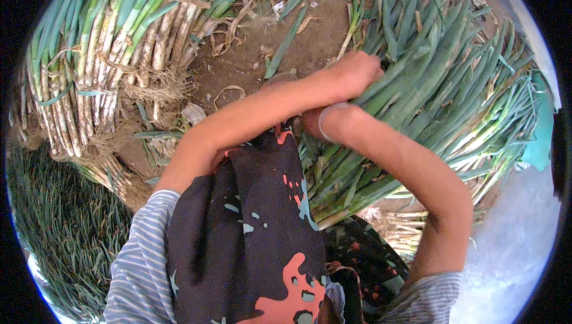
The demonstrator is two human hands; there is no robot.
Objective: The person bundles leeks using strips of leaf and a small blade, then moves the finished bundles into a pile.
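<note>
My left arm crosses in front of me to the right. My left hand [359,72] is closed, its curled fingers against the green leaves of a big bundle of green onions [411,80]; what it grips is hidden. Below that forearm, my right hand [313,122] is bent inward beside the same bundle, with a thin bracelet [322,122] at the wrist. Its fingers are hidden behind my left forearm and the leaves. The bundle lies slanting, leaf tips toward the far right and stalks toward my lap.
More green onions [98,68] with white stalks and roots lie at the far left. Dark green leaves [65,229] fill the near left. Bare soil [238,56] with leaf scraps shows between the piles. A pale sheet [512,234] and teal plastic [541,127] are at the right.
</note>
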